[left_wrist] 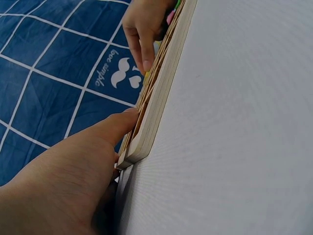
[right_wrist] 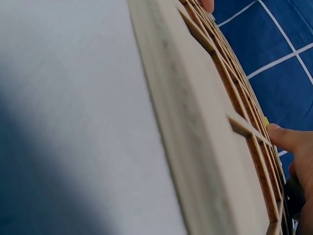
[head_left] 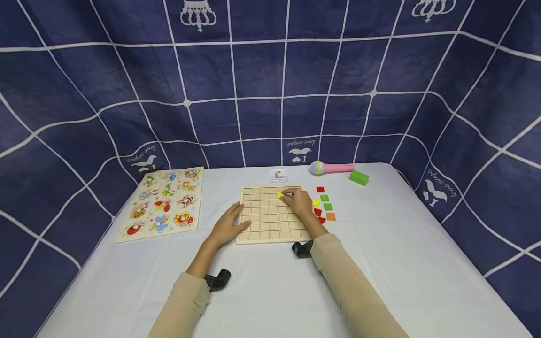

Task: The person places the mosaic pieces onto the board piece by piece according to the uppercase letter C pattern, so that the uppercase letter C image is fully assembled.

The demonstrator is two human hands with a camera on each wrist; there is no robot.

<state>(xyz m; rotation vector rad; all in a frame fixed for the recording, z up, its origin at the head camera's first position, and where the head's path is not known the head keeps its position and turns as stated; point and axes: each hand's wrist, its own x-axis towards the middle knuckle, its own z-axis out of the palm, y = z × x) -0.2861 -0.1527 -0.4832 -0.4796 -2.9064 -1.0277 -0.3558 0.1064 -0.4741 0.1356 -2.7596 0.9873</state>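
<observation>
A wooden grid board (head_left: 270,218) with square cells lies in the middle of the white table. My left hand (head_left: 227,225) rests along its left edge with the fingers extended, and its thumb (left_wrist: 117,126) lies on the board's rim. Over the board's upper right, my right hand (head_left: 299,203) pinches a small yellow piece (head_left: 280,195) between thumb and fingertips, right at the cells. In the right wrist view only the thumb side of this hand and a sliver of yellow show past the raised grid. Behind the board sits a small pattern card (head_left: 279,175) with a coloured shape.
Red, green, orange and yellow pieces lie right of the board, among them a green square (head_left: 328,206) and an orange square (head_left: 331,216). A pink toy microphone (head_left: 338,168) and a green block (head_left: 359,178) sit behind. An insect picture puzzle (head_left: 165,204) lies left.
</observation>
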